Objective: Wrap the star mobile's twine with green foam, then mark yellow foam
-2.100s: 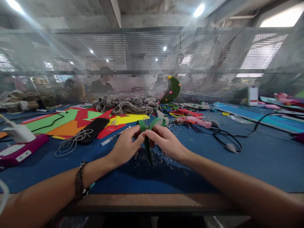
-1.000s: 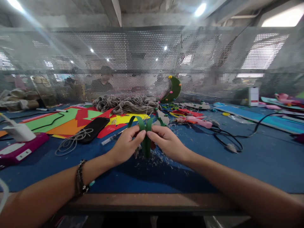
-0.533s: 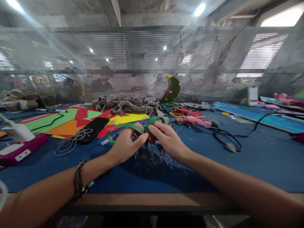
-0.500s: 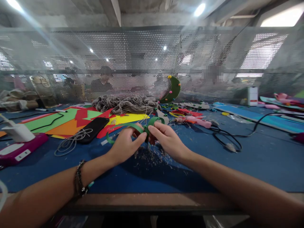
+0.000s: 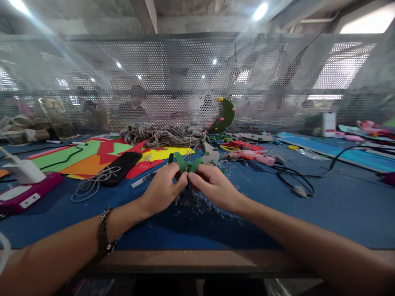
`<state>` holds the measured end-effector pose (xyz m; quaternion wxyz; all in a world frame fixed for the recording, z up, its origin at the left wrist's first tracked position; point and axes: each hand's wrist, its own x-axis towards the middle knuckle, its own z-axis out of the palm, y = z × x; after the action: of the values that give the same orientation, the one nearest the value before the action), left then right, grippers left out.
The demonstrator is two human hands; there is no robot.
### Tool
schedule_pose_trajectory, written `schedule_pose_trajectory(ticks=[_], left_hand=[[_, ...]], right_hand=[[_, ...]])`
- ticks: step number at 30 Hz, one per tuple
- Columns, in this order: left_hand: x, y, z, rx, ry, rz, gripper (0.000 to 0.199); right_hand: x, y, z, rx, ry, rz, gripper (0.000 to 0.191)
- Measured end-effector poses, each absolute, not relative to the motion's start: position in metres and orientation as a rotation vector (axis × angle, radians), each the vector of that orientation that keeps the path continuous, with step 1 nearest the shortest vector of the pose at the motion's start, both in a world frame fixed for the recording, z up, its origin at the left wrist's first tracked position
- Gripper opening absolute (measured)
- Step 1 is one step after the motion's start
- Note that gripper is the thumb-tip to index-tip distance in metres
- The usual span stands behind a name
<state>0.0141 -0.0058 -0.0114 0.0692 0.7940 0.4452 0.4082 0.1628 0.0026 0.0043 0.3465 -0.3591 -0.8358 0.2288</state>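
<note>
A green strip, bent into loops, is pinched between my two hands near the middle of the view. My left hand grips it with thumb and fingers, and one loop arches above those fingers. Close against it, my right hand pinches the other side of the strip, with the thumb tips almost touching. Small grey scraps lie on the blue table under both hands. Behind them is a bundle of grey cord.
Coloured sheets, a black phone and a magenta power strip lie left. Right are a pink tool and a black cable. A perforated screen stands behind; people are dimly visible through it.
The two hands have drawn closer together. The strip's loose end at the left has gone from view, and its left part now arches above my left hand. My right hand has moved slightly left and down.
</note>
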Motion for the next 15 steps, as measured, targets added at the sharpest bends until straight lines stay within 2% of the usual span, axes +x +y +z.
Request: schedule_pose_trajectory(ticks=[3,8,15], left_hand=[[0.0141,-0.0044,-0.0135,2.423,1.374,1.238,0.028],[0.014,-0.0042,-0.0141,2.529,1.328,1.197,0.028],[0.0162,-0.0083,-0.0109,2.408,1.278,1.277,0.031]], right_hand=[[0.163,0.0051,0.0016,-0.9,-2.134,0.615,0.023],[0.1631,0.0072,0.0005,-0.884,-2.121,0.726,0.028],[0.1612,0.0073,0.0017,-0.791,-2.003,1.032,0.027]])
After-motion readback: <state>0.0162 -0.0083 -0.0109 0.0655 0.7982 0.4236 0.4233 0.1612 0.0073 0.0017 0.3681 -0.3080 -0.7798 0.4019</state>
